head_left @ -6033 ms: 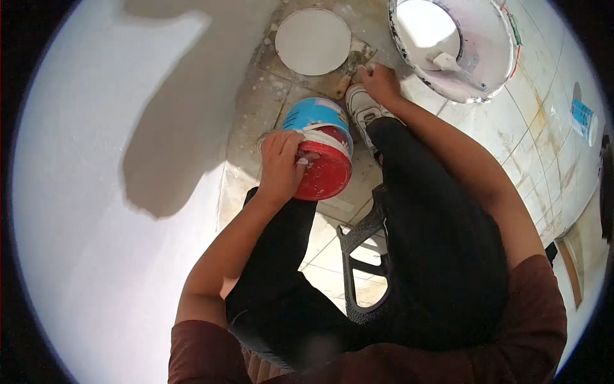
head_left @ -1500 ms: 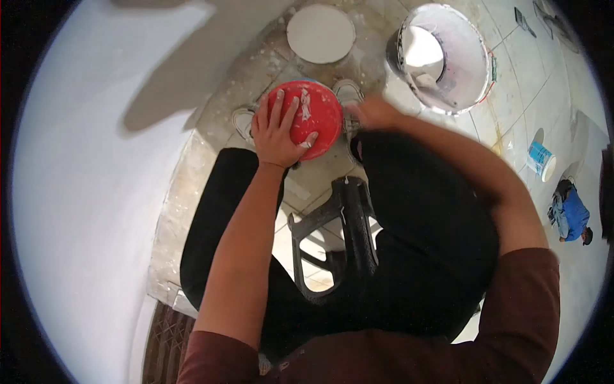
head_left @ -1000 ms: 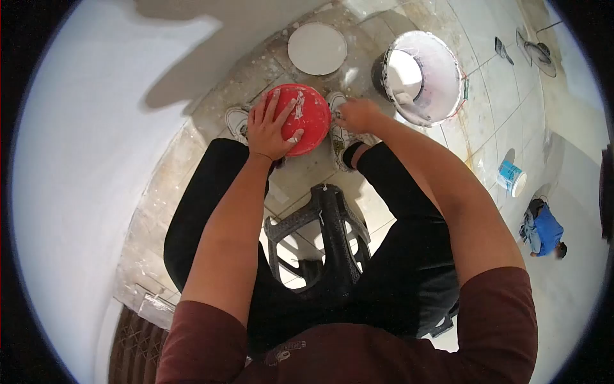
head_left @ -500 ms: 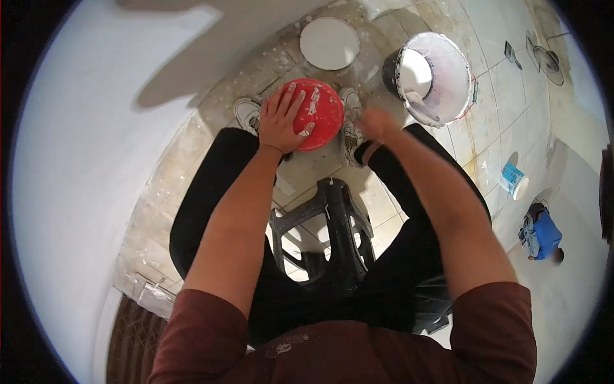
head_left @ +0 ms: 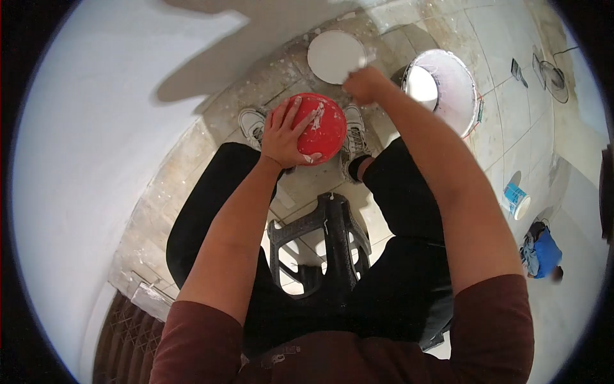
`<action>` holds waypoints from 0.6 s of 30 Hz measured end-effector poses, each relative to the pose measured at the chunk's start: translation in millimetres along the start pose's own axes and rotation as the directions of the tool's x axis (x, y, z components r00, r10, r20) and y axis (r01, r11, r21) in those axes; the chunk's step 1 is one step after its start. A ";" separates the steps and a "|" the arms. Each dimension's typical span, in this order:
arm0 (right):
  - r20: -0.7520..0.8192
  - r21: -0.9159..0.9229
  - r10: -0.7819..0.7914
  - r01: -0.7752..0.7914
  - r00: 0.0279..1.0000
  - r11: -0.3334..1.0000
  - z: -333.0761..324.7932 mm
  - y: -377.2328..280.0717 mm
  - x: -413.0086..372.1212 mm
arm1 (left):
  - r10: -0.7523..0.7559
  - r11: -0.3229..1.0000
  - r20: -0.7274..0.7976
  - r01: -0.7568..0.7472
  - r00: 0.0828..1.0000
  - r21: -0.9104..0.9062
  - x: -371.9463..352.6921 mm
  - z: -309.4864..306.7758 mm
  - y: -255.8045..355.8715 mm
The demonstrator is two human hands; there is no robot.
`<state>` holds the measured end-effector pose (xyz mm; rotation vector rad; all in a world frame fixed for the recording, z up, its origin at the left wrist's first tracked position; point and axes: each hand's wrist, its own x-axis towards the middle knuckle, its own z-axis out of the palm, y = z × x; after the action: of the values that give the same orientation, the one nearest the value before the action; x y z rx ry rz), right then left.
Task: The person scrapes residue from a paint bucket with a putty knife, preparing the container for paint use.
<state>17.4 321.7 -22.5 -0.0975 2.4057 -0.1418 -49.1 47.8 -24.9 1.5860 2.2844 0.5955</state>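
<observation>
A red round lid or bucket top (head_left: 327, 131), smeared with white, sits between my shoes. My left hand (head_left: 281, 137) lies on its left side, fingers spread and thumb near the lower edge. My right hand (head_left: 366, 84) is closed and raised to the upper right of the red top, apart from it. From above, it overlaps the edge of a white disc (head_left: 334, 54), which looks like a bucket lid or a full bucket. Whatever the right fingers hold, if anything, cannot be made out.
A large paint-stained bucket (head_left: 459, 86) stands right of my right hand. A black plastic stool (head_left: 336, 237) is between my legs. Farther right are a blue and white tub (head_left: 516, 200), a putty knife (head_left: 519, 72) and a person in blue (head_left: 545, 253). A white wall (head_left: 83, 160) rises at left.
My right hand has moved up and forward, from beside the red top to the white disc's edge. My left hand stays on the red top. The whole view has shifted slightly.
</observation>
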 end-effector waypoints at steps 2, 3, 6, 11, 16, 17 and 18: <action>-0.069 0.146 0.129 -0.118 0.989 0.982 29.0 -4.9 -22.1 | -0.015 1.000 0.014 0.015 1.000 0.005 3.6 -0.7 -1.9; -0.086 0.166 0.144 -0.128 0.986 0.978 34.5 -14.6 -34.2 | -0.016 1.000 0.031 0.016 0.999 0.007 3.8 -3.0 -2.0; -0.043 -0.001 0.053 -0.054 0.998 0.999 5.2 3.3 -12.0 | -0.014 1.000 0.078 0.013 0.997 0.016 3.3 -4.3 -0.1; -0.029 -0.316 -0.229 0.209 0.973 0.926 -38.7 13.0 44.8 | 0.047 0.998 0.094 -0.051 0.994 0.046 4.9 -5.3 1.7; 0.034 -0.082 -0.041 0.043 0.999 0.996 -12.7 18.7 25.6 | 0.029 0.995 0.165 -0.045 0.986 0.092 4.7 -5.4 -0.4; 0.031 -0.035 -0.015 0.016 0.999 0.999 -8.9 20.1 21.5 | 0.025 0.995 0.168 -0.041 0.985 0.087 5.5 -5.3 0.1; 0.037 0.014 0.009 -0.010 0.999 1.000 -3.3 18.6 14.9 | 0.040 0.995 0.139 -0.052 0.989 0.086 3.9 -3.0 -0.5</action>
<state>3.6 338.8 -32.3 -0.0812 2.3678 -0.1519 -52.3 50.8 -22.5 1.6702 2.2063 0.3863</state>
